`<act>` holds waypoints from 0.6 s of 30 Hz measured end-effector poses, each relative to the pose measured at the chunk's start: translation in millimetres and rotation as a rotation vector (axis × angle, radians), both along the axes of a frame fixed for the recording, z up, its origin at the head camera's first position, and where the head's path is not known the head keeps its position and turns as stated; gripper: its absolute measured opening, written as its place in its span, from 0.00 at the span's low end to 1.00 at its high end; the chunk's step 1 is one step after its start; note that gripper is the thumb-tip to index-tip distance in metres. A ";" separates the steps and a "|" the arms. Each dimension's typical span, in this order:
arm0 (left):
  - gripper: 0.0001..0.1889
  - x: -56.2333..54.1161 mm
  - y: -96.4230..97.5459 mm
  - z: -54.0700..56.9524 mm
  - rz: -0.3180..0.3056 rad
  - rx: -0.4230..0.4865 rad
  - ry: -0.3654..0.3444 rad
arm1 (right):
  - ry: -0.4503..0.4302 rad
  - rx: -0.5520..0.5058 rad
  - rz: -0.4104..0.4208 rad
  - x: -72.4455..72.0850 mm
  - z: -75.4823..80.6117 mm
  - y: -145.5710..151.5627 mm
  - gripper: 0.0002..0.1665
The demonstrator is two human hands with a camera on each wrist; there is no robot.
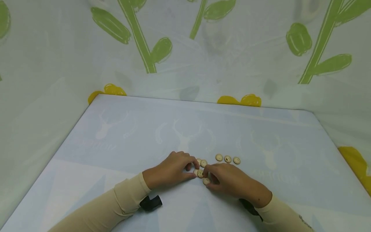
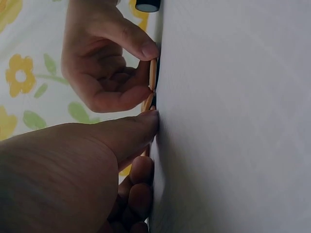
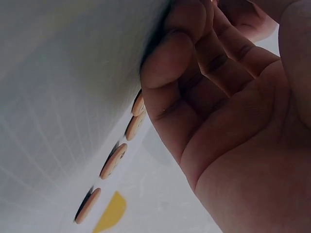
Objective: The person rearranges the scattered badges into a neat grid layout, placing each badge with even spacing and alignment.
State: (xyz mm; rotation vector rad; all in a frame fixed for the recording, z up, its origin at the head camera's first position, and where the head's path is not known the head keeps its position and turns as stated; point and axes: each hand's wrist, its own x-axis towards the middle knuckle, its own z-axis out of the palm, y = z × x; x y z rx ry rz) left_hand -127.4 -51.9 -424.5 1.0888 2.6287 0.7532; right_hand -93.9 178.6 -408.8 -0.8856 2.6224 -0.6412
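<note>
Small round wooden buttons lie in the middle of the table. My left hand point(image 1: 174, 169) has thumb and index finger at either side of a button point(image 1: 195, 173), which lies against another button point(image 1: 200, 174). Two more buttons, one of them a button point(image 1: 204, 163), lie just beyond those fingertips. My right hand point(image 1: 229, 178) pinches a button point(image 1: 206, 181) low over the cloth; the left wrist view shows this button point(image 2: 153, 74) edge-on between thumb and finger. In the right wrist view the right hand point(image 3: 218, 107) hides its own fingertips' work.
Three separate buttons, the middle one a button point(image 1: 227, 159), lie in a row beyond the right hand. A pale blue patterned cloth point(image 1: 139, 129) covers the table. Behind it hangs a white curtain point(image 1: 72, 48) with green leaves and yellow flowers.
</note>
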 end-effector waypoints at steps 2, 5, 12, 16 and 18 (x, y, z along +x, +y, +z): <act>0.10 0.1 -0.3 0.2 0.000 0.000 -0.002 | -0.001 -0.010 0.011 -0.3 0.3 0.3 0.08; 0.10 0.4 -0.8 0.2 0.000 -0.002 -0.004 | -0.004 -0.017 0.030 -0.6 0.2 0.9 0.08; 0.10 0.1 -1.0 1.6 -0.004 0.010 0.018 | 0.011 -0.011 0.033 -1.0 1.5 2.8 0.09; 0.10 0.7 -0.2 1.0 0.001 0.008 0.017 | 0.013 0.005 0.023 -1.4 2.8 3.4 0.09; 0.10 1.2 0.5 0.4 -0.001 0.006 0.012 | 0.018 0.018 0.012 -1.5 4.5 4.0 0.09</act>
